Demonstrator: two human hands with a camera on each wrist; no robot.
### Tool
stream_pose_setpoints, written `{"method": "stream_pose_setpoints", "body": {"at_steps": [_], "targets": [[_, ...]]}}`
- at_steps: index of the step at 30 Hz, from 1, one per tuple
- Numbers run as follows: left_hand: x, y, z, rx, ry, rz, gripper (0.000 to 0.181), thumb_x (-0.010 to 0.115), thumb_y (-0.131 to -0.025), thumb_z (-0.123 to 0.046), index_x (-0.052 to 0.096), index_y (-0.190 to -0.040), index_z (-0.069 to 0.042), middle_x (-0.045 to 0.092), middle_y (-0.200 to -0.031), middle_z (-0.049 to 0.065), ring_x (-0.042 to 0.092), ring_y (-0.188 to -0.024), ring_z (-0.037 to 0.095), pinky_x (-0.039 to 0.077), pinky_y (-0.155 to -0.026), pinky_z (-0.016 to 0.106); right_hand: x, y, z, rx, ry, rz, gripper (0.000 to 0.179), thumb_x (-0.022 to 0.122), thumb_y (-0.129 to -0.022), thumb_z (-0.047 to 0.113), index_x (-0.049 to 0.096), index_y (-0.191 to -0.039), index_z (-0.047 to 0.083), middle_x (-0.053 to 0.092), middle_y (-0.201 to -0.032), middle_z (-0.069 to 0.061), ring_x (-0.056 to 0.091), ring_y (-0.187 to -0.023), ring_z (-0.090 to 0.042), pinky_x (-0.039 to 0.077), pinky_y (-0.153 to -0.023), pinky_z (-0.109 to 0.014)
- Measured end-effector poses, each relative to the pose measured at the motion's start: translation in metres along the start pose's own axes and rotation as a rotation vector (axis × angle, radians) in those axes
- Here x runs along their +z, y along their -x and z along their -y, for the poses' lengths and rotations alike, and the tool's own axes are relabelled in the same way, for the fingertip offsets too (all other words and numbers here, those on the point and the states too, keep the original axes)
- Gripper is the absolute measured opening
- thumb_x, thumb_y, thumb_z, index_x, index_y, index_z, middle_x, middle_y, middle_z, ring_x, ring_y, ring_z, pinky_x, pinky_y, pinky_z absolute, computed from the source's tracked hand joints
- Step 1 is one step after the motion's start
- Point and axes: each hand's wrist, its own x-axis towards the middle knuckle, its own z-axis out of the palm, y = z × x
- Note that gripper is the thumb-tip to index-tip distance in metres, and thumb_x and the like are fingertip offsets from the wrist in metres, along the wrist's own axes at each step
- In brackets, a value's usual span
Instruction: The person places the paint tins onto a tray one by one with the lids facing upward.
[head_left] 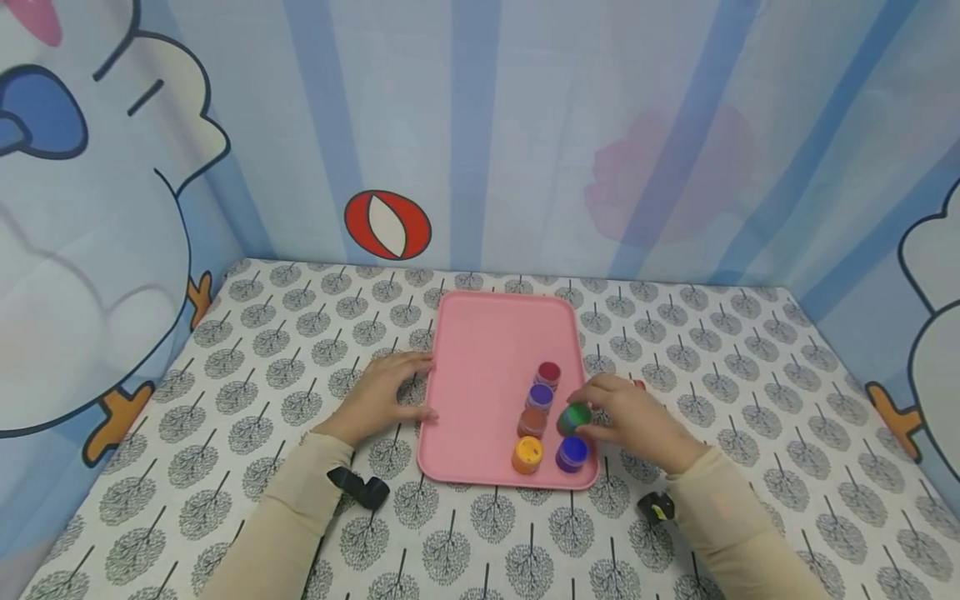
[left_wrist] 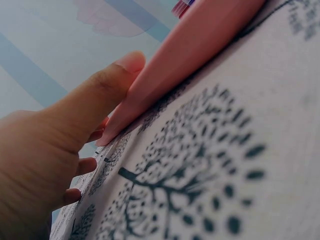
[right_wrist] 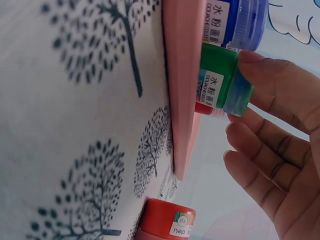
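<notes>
My right hand (head_left: 630, 417) pinches the lid of a green paint jar (right_wrist: 218, 75) between thumb and fingers. That jar stands in the pink tray (head_left: 480, 375) by its right side, just behind a blue paint jar (head_left: 572, 454). To their left runs a row of paint jars: orange-yellow (head_left: 528, 455) in front, then rust-brown (head_left: 532, 423), purple (head_left: 539, 397) and dark red (head_left: 548, 374). At the tray's left rim, my left hand (head_left: 382, 396) spreads its thumb and fingers, the thumb touching the outer wall in the left wrist view.
A red paint jar (right_wrist: 167, 220) stands on the tablecloth (head_left: 480, 533) outside the tray's right side, mostly hidden behind my right hand in the head view. A striped cartoon curtain (head_left: 510, 150) closes off the table's back and sides.
</notes>
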Motion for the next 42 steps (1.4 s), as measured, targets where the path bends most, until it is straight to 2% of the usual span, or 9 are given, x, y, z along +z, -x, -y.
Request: {"method": "stream_pose_setpoints", "body": {"at_steps": [7, 17, 30, 35, 42], "targets": [[-0.001, 0.0, -0.001, -0.001, -0.005, 0.003, 0.082, 0.076, -0.073, -0.05, 0.047, -0.141, -0.016, 0.041, -0.152, 0.002, 0.035, -0.142, 0.03, 0.02, -0.12, 0.054, 0.003, -0.001, -0.001, 0.011, -0.015, 0.046, 0.034, 0.078, -0.077, 0.022, 0.069, -0.108, 0.01, 0.066, -0.106, -0.001, 0.062, -0.096, -0.015, 0.057, -0.085, -0.034], [0.0, 0.0, 0.0, 0.021, -0.017, -0.015, 0.082, 0.077, -0.072, -0.049, 0.048, -0.141, -0.015, 0.043, -0.152, 0.004, 0.037, -0.141, 0.032, 0.022, -0.119, 0.056, 0.005, -0.002, -0.002, -0.021, -0.001, 0.046, 0.034, 0.078, -0.078, 0.022, 0.069, -0.109, 0.01, 0.066, -0.104, 0.0, 0.062, -0.093, -0.013, 0.057, -0.082, -0.03], [0.0, 0.001, 0.0, 0.014, -0.011, -0.018, 0.082, 0.078, -0.071, -0.049, 0.049, -0.14, -0.015, 0.044, -0.151, 0.004, 0.037, -0.14, 0.032, 0.022, -0.119, 0.056, -0.004, 0.0, -0.003, 0.054, -0.039, 0.09, 0.034, 0.076, -0.079, 0.027, 0.069, -0.109, 0.013, 0.068, -0.11, -0.002, 0.064, -0.1, -0.018, 0.056, -0.089, -0.038], [0.0, 0.001, -0.001, 0.003, -0.009, -0.01, 0.082, 0.077, -0.072, -0.051, 0.048, -0.141, -0.016, 0.043, -0.151, 0.002, 0.036, -0.141, 0.031, 0.021, -0.12, 0.055, -0.008, 0.001, -0.006, 0.062, -0.055, 0.08, 0.034, 0.075, -0.08, 0.025, 0.067, -0.11, 0.011, 0.068, -0.109, -0.004, 0.065, -0.1, -0.021, 0.056, -0.089, -0.041], [0.0, 0.001, -0.001, 0.003, -0.015, -0.006, 0.082, 0.077, -0.072, -0.05, 0.048, -0.141, -0.015, 0.043, -0.151, 0.003, 0.036, -0.141, 0.031, 0.022, -0.12, 0.055, -0.011, 0.002, -0.013, 0.052, -0.075, 0.035, 0.036, 0.074, -0.082, 0.024, 0.067, -0.114, 0.008, 0.069, -0.108, -0.005, 0.065, -0.093, -0.019, 0.057, -0.082, -0.036]]}}
